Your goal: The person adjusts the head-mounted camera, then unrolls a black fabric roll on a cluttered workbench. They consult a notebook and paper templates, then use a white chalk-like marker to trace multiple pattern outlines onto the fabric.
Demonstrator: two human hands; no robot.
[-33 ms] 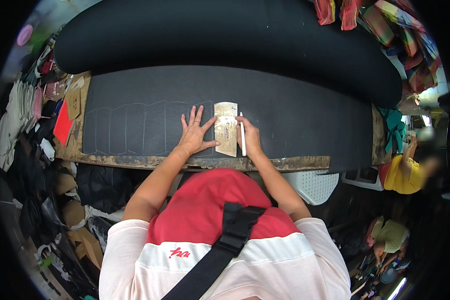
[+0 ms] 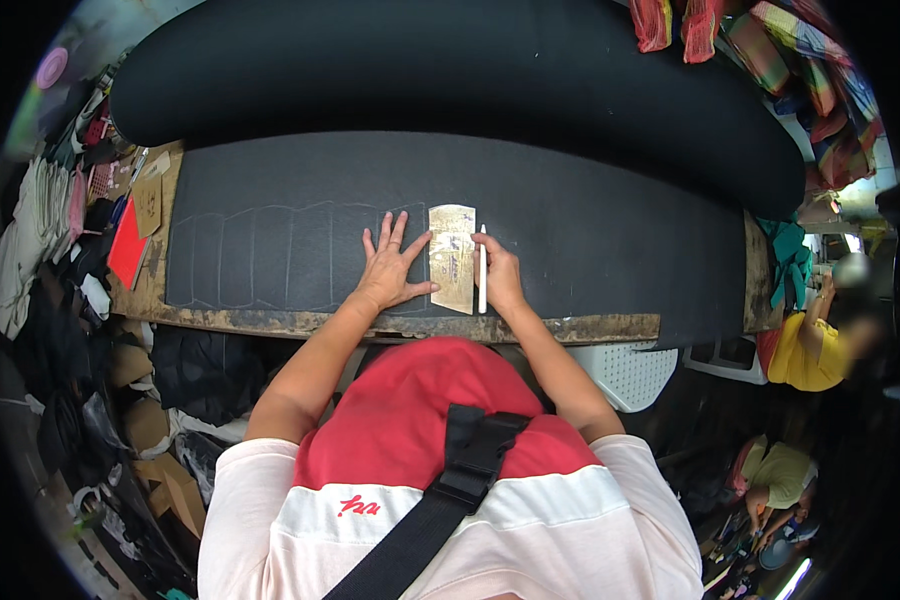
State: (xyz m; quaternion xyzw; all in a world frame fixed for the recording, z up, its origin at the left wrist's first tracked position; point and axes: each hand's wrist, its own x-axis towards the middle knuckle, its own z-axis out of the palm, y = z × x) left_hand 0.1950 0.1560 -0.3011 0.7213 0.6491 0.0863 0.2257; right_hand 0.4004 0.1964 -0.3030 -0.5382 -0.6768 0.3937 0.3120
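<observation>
A tan template (image 2: 453, 262) with a shiny, worn surface and a curved far edge lies flat on black sheet material (image 2: 610, 230). My left hand (image 2: 386, 272) rests on the sheet to the left of it, fingers spread, with the index fingertip and thumb tip on the template's left edge. On the other side, my right hand (image 2: 501, 272) grips a white pen-like marker (image 2: 483, 270), held alongside the template's right edge. The marker's tip is too small to make out. Thin pale outlines (image 2: 288, 255) of several similar shapes run side by side across the sheet to the left.
A big black roll (image 2: 450, 75) spans the table's far side. The worn wooden edge (image 2: 400, 324) is close to me. A red sheet (image 2: 127, 246) and brown card (image 2: 148, 205) lie at the left end. A white perforated stool (image 2: 625, 373) stands below; another person (image 2: 808, 350) is at right.
The white marker in my right hand has swung from a slight tilt to nearly parallel with the template's edge. My left hand and the template look unmoved.
</observation>
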